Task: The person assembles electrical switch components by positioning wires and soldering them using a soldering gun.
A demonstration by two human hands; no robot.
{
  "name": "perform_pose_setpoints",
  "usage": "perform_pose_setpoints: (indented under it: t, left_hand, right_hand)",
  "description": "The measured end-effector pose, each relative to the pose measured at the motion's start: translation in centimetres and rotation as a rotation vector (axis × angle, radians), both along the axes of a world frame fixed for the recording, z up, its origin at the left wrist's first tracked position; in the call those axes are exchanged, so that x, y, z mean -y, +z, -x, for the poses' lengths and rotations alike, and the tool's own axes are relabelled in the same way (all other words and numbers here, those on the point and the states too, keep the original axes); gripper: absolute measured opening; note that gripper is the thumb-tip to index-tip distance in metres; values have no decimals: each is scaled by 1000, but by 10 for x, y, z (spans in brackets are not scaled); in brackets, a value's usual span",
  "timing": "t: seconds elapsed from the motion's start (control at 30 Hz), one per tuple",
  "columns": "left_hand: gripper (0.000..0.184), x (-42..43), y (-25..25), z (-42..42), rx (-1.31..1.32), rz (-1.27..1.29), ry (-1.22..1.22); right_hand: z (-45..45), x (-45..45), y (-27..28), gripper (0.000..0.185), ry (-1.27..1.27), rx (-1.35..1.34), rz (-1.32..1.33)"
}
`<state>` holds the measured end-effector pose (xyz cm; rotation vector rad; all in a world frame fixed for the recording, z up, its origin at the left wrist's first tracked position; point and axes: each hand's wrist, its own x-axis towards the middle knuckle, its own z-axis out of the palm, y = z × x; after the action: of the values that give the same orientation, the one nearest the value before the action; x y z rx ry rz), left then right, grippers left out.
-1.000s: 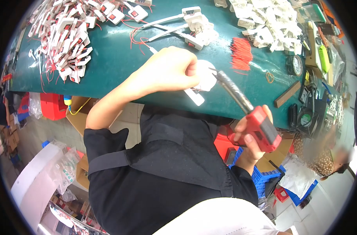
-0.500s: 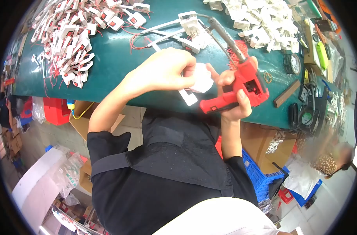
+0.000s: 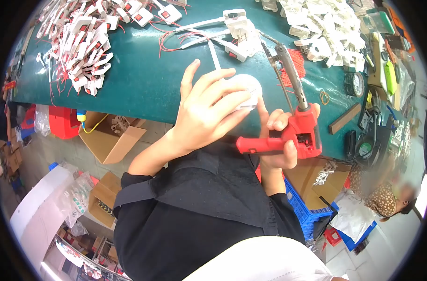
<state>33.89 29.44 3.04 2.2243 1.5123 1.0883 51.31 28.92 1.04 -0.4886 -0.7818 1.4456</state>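
My left hand [image 3: 211, 110] is at a round white plastic piece [image 3: 251, 89]; its thumb and nearest fingers close on the edge, and the outer fingers are spread. A thin white strip [image 3: 214, 55] sticks out beyond that hand; whether it joins the round piece is hidden. My right hand [image 3: 281, 140] grips a red soldering gun [image 3: 303, 129], its metal barrel pointing away from me, with its index finger extended to the round piece. Beyond my hands lie white plastic housings [image 3: 244, 37] with white leads and red wires [image 3: 169, 41].
White switch pieces with red wires [image 3: 89, 51] are heaped at the left, white housings [image 3: 323, 28] at the back right. Red wires [image 3: 293, 65], a tape roll [image 3: 354, 84] and a wooden strip [image 3: 344, 118] lie rightward. A blue crate [image 3: 302, 210] stands below; another person [image 3: 384, 196] is at the right.
My left hand has unfolded from a curled grip, its fingers now spread across the round piece. The soldering gun has moved slightly down and tilts less. The view has shifted a little.
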Motion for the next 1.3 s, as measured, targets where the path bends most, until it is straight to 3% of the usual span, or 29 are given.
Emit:
perform_pose_setpoints:
  t: [0.13,0.23,0.37,0.57,0.73,1.3]
  left_hand:
    - [25,-7,-10,-12,-60,-155,70]
    - [25,-6,-4,-13,-76,-174,100]
    - [26,-4,-11,-11,-60,-175,56]
    - [19,-5,-4,-16,74,-112,132]
    - [16,-9,-9,-20,143,-48,142]
    - [15,-17,1,-16,82,54,101]
  right_hand:
    - [-25,1,10,86,-6,118,-29]
    - [-57,1,16,86,0,209,-134]
    - [-85,9,34,85,43,339,-87]
    - [-105,21,51,79,124,415,50]
    - [-113,23,57,71,227,658,89]
    - [-103,2,82,66,352,937,88]
